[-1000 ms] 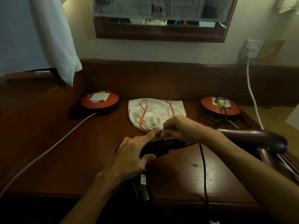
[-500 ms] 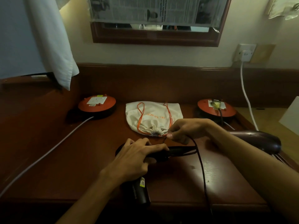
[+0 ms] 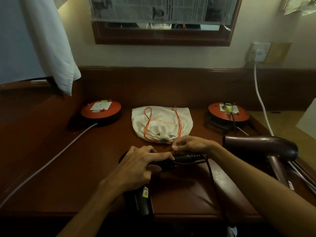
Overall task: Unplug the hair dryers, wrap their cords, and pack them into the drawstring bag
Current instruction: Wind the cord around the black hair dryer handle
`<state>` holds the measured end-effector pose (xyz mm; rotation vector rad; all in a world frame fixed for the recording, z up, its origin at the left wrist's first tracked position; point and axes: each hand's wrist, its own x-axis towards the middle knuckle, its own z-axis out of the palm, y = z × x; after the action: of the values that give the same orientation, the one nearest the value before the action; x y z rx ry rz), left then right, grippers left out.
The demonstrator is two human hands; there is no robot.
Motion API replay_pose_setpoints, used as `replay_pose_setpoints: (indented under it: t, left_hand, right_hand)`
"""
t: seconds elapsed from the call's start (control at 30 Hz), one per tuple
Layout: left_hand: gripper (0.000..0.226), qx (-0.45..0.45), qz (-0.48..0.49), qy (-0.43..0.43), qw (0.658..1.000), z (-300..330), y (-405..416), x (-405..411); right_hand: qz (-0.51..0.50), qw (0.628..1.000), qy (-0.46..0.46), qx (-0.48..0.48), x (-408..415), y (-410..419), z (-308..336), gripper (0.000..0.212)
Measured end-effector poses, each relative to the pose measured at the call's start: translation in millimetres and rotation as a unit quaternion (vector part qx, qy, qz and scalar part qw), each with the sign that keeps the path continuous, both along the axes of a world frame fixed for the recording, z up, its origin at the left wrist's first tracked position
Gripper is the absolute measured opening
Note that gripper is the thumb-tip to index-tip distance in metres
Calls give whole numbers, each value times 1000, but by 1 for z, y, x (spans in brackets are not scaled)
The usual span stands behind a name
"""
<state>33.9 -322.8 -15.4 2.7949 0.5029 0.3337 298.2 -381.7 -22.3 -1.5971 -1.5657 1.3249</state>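
A black hair dryer (image 3: 139,201) lies on the wooden desk (image 3: 68,177) near the front edge. My left hand (image 3: 136,165) grips its handle, where cord is looped. My right hand (image 3: 189,144) pinches the black cord (image 3: 212,177) just right of the handle; the rest of the cord runs down over the desk's front edge. A cream drawstring bag (image 3: 162,124) with orange cords lies drawn shut behind my hands. A second, maroon hair dryer (image 3: 259,144) lies at the right, its cord leading to the right reel.
Two orange extension reels stand at the back: the left reel (image 3: 100,109) with a white cable trailing to the front left, the right reel (image 3: 228,111) with a plug in it. A white cable hangs from a wall socket (image 3: 259,52). White cloth (image 3: 51,48) hangs at the left.
My right hand lifted off the handle with the cord, swung out, then came back down to the handle. My left hand kept hold of the black dryer.
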Motion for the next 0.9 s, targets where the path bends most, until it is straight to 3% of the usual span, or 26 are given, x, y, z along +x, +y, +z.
replay_pose_setpoints:
  t: [0.1,0.17,0.27,0.37,0.43,0.53,0.63,0.73,0.9]
  left_hand:
    - [58,2,-1,-13,1000,0,-2,-3]
    - [58,7,-8,-13,1000,1,-4,-6]
    - [62,10,-21,-12,1000,1,-7,-7]
    - [66,-6,-29,-16,999,4,-6,-9]
    - [66,-52,-18,-42,998,4,-3,-11]
    - [62,-127,23,-132,983,-3,2,-17]
    - [66,-188,68,-198,960,-6,8,-21]
    - [64,-210,98,-215,949,-3,15,-17]
    - [62,-236,121,-212,940,0,19,-12]
  right_hand:
    - [-1,999,43,-24,6,-5,-5,19]
    - [-10,999,34,-18,12,-6,-3,28]
    - [-27,999,-42,10,14,-7,3,42]
    - [-13,988,-152,31,5,-4,5,45]
    - [7,984,-176,41,-3,-1,4,45]
    - [-28,995,-87,44,-15,-4,1,21]
    - [-73,993,86,23,-35,-20,-3,24]
    - [-110,983,91,119,-63,-33,-4,27]
    - [-183,942,-30,278,-87,-40,-2,39]
